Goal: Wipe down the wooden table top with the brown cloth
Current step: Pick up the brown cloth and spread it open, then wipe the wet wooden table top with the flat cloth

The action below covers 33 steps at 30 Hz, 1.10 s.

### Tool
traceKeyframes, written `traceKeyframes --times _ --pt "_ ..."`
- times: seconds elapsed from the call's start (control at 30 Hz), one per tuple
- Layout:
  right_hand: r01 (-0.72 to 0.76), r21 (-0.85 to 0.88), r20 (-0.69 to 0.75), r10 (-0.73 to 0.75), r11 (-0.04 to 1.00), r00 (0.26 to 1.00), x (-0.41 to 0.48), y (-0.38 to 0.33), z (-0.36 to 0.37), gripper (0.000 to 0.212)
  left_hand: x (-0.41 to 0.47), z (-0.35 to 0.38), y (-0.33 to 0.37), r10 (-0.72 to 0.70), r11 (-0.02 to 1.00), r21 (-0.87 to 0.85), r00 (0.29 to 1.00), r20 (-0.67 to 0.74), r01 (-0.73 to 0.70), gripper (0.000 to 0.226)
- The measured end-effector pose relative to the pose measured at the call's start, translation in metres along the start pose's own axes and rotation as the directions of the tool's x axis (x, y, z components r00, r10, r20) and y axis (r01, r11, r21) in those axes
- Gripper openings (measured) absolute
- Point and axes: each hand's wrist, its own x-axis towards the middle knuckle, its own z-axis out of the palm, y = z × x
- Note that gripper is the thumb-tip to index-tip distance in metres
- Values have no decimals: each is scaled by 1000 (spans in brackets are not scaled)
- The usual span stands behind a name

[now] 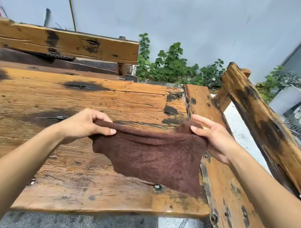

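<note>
Cloth: I see the brown cloth (152,157) stretched above the tabletop (56,159), near its right edge
Left hand (86,125): fingers pinched on the cloth's left corner
Right hand (216,138): thumb gripping its right corner; fingers extended

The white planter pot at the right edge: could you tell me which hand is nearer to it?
Right. The right hand holds the brown cloth's right end, on the white planter pot's side; the left hand pinches the cloth's left end, farther away over the table top.
</note>
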Motion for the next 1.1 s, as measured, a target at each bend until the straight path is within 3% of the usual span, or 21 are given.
traceKeyframes --times 0.13,0.23,0.3,0.37,0.57,0.67,0.73,0.8,0.9,1.0,1.1 --pt "12 -103 20 -10 995 1000 46 19 -12 34 29 -6 -29 -51 990 127 996 -80 61 5" --pt "29 -206 -11 -32 978 999 83 37 -20 33 48 -10 -58 -31 961 262 971 -237 95 13" --pt "36 -211 -10 -39 977 999 97 50 -19 33 52 -5 -75 51 926 365 923 -382 99 19" --pt "49 -211 8 -49 976 999 100 68 -18 35 45 9 -96 133 873 479 896 -424 97 24" --pt "-2 -341 59 23 940 998 72 173 -40 25 -3 73 -210 196 659 749 947 -256 66 28" --pt "-16 -507 121 90 862 989 39 248 -58 39 -38 116 -276 193 648 762 969 -156 -6 28" --pt "-20 -610 132 127 792 983 13 291 -67 52 -61 145 -305 224 581 812 970 -96 -53 9" --pt "-37 -692 119 164 721 979 -10 326 -70 60 -79 166 -324 227 526 849 970 -86 -47 8" --pt "3 -787 66 79 617 995 -30 348 -70 56 -90 180 -327 240 487 874 961 -139 4 17" --pt "132 -833 47 -169 538 985 -24 346 -47 50 -77 186 -306 305 520 854 934 -187 0 23" --pt "246 -875 106 -332 417 937 16 334 -2 23 -37 195 -289 324 533 845 930 -177 -25 35"
